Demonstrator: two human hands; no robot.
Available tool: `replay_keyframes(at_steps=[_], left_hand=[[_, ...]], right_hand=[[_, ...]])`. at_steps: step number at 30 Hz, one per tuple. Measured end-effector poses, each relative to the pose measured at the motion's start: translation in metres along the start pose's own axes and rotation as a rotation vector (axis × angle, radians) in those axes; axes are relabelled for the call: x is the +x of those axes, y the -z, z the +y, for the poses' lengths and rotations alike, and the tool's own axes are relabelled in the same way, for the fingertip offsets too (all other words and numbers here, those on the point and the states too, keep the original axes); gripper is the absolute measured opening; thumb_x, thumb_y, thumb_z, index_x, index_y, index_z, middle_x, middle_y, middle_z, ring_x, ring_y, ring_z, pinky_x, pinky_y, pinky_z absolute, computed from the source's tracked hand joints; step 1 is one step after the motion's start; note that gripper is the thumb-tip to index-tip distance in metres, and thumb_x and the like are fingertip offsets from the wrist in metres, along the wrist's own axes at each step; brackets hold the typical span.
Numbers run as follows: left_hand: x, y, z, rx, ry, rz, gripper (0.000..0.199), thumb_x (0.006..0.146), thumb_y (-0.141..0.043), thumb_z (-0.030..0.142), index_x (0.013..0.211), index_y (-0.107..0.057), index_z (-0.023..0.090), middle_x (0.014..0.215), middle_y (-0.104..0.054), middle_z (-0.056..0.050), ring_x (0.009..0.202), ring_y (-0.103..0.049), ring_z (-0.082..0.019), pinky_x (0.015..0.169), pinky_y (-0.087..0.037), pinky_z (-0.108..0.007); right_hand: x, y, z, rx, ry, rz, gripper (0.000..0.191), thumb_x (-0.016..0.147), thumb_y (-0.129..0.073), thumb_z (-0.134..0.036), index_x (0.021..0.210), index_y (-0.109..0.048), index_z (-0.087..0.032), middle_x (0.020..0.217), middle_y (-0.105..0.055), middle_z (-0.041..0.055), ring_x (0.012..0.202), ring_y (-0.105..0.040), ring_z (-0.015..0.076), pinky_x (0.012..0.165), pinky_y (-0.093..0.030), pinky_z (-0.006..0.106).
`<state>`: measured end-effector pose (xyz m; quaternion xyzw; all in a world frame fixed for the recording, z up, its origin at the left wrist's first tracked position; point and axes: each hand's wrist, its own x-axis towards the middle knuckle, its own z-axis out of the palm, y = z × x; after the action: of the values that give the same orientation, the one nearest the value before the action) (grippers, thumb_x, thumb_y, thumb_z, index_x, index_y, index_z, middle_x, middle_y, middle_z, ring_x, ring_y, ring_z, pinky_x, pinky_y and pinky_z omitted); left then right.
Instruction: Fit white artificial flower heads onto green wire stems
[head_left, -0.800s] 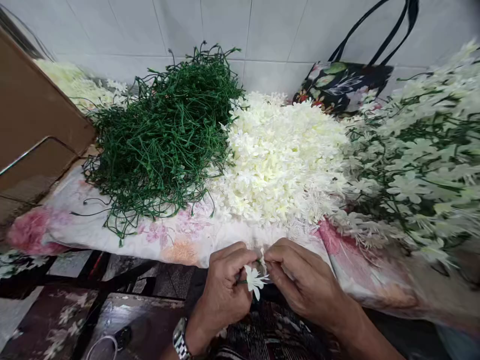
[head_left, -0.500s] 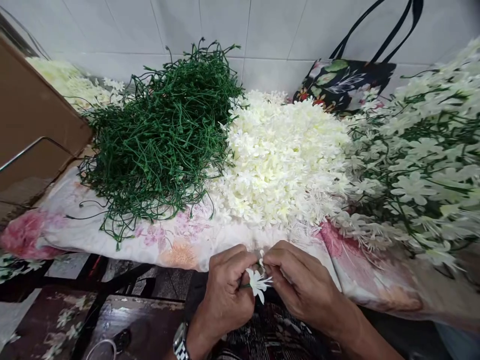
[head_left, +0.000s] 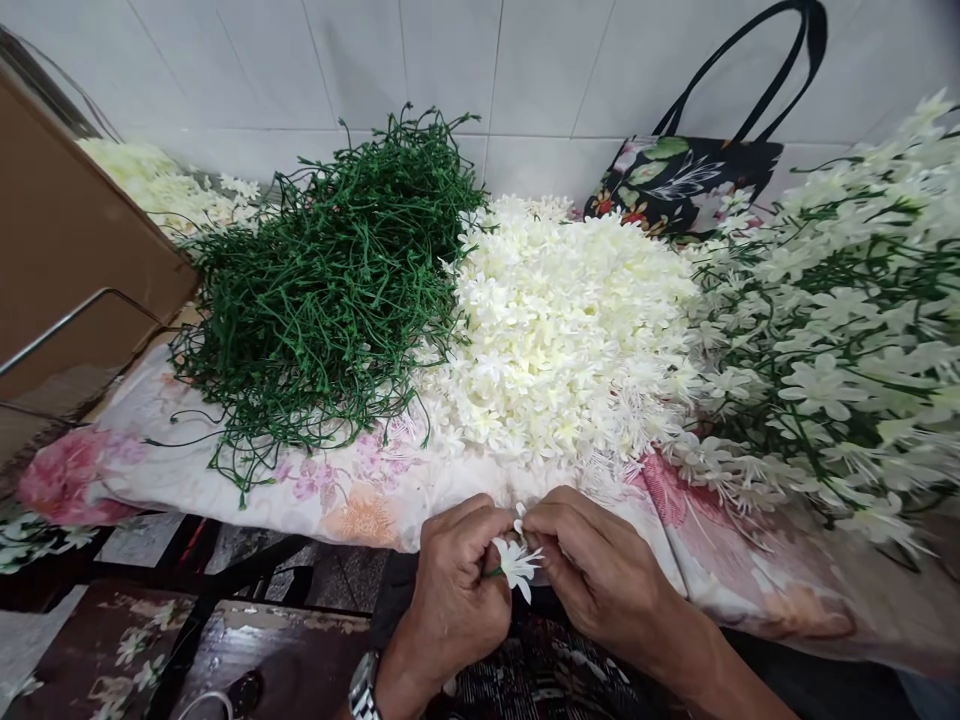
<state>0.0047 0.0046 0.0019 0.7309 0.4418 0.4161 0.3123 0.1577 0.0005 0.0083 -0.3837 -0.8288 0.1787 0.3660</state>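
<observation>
At the cloth's front edge, my left hand point(head_left: 459, 575) is closed round a green artificial flower stem point(head_left: 493, 572), most of which the fingers hide. A white artificial flower point(head_left: 517, 568) pokes out between the hands, petals spread and tilted downward. My right hand point(head_left: 600, 565) is closed in a pinch beside it, at a second small white bloom point(head_left: 519, 514) between the fingertips of both hands. Beyond the hands lie a heap of loose white blooms point(head_left: 555, 330) and, left of it, a tangled pile of green stems point(head_left: 337, 290).
White flowers on green stems point(head_left: 832, 350) are massed on the right. A floral cloth point(head_left: 442, 490) covers the work surface. At left stands a cardboard box point(head_left: 82, 230); a black floral bag point(head_left: 690, 180) leans on the tiled wall. Brown stools point(head_left: 277, 650) stand low at left.
The camera view has tilted slightly, so the piles and bag sit a little lower in the picture. Both hands keep nearly the same pose around the flower.
</observation>
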Motion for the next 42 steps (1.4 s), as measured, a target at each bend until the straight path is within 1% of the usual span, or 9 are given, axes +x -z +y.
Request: replay_keyframes(at_steps=[6, 10, 13, 18, 26, 30, 36, 39, 42], left_hand=[[0.005, 0.012, 0.01, -0.191, 0.08, -0.037, 0.021, 0.079, -0.043, 0.015, 0.058, -0.045, 0.018, 0.052, -0.039, 0.004, 0.049, -0.038, -0.009, 0.046, -0.028, -0.02], [0.006, 0.016, 0.014, -0.233, 0.155, -0.019, 0.024, 0.079, -0.046, 0.016, 0.056, -0.049, 0.016, 0.053, -0.043, 0.003, 0.049, -0.04, -0.009, 0.046, -0.029, -0.02], [0.004, 0.016, 0.015, -0.215, 0.147, 0.003, 0.023, 0.08, -0.048, 0.016, 0.058, -0.053, 0.016, 0.053, -0.044, 0.003, 0.049, -0.04, -0.009, 0.046, -0.03, -0.02], [0.001, 0.013, 0.013, -0.169, 0.133, 0.018, 0.021, 0.082, -0.047, 0.016, 0.062, -0.057, 0.015, 0.055, -0.047, 0.003, 0.051, -0.044, -0.009, 0.048, -0.032, -0.02], [0.001, 0.003, 0.006, -0.054, 0.051, 0.07, 0.02, 0.083, -0.045, 0.015, 0.067, -0.056, 0.017, 0.057, -0.051, 0.002, 0.052, -0.047, -0.011, 0.05, -0.034, -0.021], [0.002, 0.0, 0.003, -0.037, 0.015, 0.071, 0.019, 0.079, -0.044, 0.01, 0.065, -0.053, 0.017, 0.055, -0.047, 0.002, 0.05, -0.045, -0.01, 0.048, -0.032, -0.021], [0.004, -0.001, 0.001, 0.017, 0.008, 0.046, 0.018, 0.069, -0.044, 0.004, 0.058, -0.041, 0.019, 0.053, -0.037, 0.004, 0.049, -0.038, -0.01, 0.046, -0.025, -0.022], [0.004, -0.002, 0.001, 0.026, 0.027, 0.041, 0.02, 0.068, -0.044, 0.004, 0.057, -0.036, 0.019, 0.052, -0.036, 0.004, 0.049, -0.038, -0.011, 0.046, -0.024, -0.022], [0.004, -0.001, 0.001, 0.007, 0.037, 0.046, 0.021, 0.072, -0.044, 0.007, 0.056, -0.038, 0.019, 0.052, -0.036, 0.004, 0.049, -0.038, -0.011, 0.046, -0.026, -0.022]], right_hand=[[0.001, 0.003, 0.0, 0.011, 0.055, 0.04, 0.014, 0.087, -0.043, -0.004, 0.09, -0.052, -0.015, 0.074, -0.054, 0.0044, 0.069, -0.048, 0.0135, 0.061, -0.042, 0.025], [0.004, 0.006, -0.006, 0.011, 0.075, 0.059, 0.012, 0.086, -0.045, -0.005, 0.09, -0.052, -0.014, 0.075, -0.056, 0.0051, 0.07, -0.049, 0.014, 0.062, -0.043, 0.026], [0.006, 0.007, -0.009, 0.028, 0.055, 0.071, 0.011, 0.086, -0.046, -0.006, 0.087, -0.052, -0.015, 0.072, -0.056, 0.0037, 0.068, -0.049, 0.0131, 0.06, -0.042, 0.025], [0.007, 0.007, -0.01, 0.072, -0.053, 0.078, 0.01, 0.086, -0.045, -0.009, 0.084, -0.051, -0.016, 0.068, -0.053, 0.0007, 0.062, -0.05, 0.01, 0.056, -0.042, 0.021], [0.005, -0.003, -0.001, 0.034, -0.071, 0.114, 0.013, 0.085, -0.042, -0.007, 0.084, -0.05, -0.017, 0.067, -0.052, -0.0006, 0.059, -0.05, 0.0099, 0.053, -0.041, 0.021], [0.005, -0.004, 0.002, -0.019, -0.032, 0.084, 0.015, 0.085, -0.04, -0.007, 0.083, -0.05, -0.017, 0.065, -0.051, 0.0004, 0.06, -0.048, 0.0115, 0.054, -0.041, 0.022], [0.005, -0.001, 0.002, -0.072, 0.003, 0.011, 0.016, 0.087, -0.037, -0.005, 0.082, -0.048, -0.016, 0.068, -0.051, 0.0028, 0.063, -0.048, 0.0134, 0.056, -0.042, 0.025], [0.007, -0.001, 0.0, -0.113, 0.001, -0.016, 0.018, 0.087, -0.035, -0.004, 0.082, -0.048, -0.015, 0.067, -0.051, 0.0033, 0.063, -0.047, 0.0142, 0.056, -0.043, 0.026], [0.01, 0.002, 0.0, -0.136, 0.003, -0.027, 0.019, 0.088, -0.035, -0.005, 0.082, -0.05, -0.015, 0.067, -0.051, 0.0033, 0.063, -0.048, 0.0141, 0.056, -0.043, 0.026]])
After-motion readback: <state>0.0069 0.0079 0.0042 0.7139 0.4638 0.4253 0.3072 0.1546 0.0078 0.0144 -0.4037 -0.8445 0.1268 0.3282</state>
